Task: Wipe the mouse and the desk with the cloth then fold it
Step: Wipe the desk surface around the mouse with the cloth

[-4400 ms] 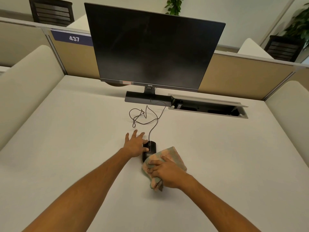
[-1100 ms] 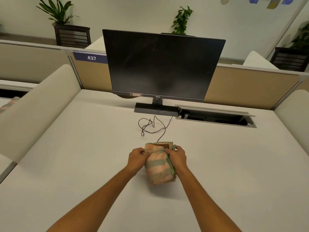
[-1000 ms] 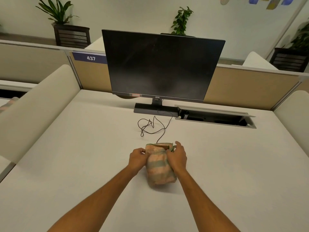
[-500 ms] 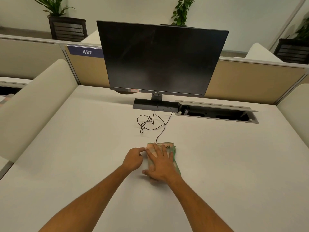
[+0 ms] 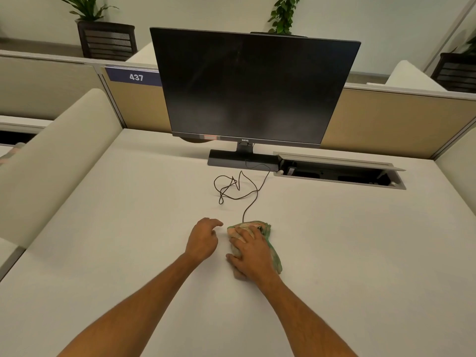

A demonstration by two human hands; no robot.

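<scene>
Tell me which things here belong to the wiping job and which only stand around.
Part of the job:
- striped peach-and-green cloth, under the right hand
- pale grey desk top
- left hand, beside the cloth

Only standing around:
- black flat monitor
- thin black cable
- open cable tray

A: What place is this?
B: An office. The desk [image 5: 108, 228] has low walls [image 5: 386, 119] around it, a number sign [image 5: 135, 77], a big black screen [image 5: 253, 86], and plants [image 5: 85, 6] behind
</scene>
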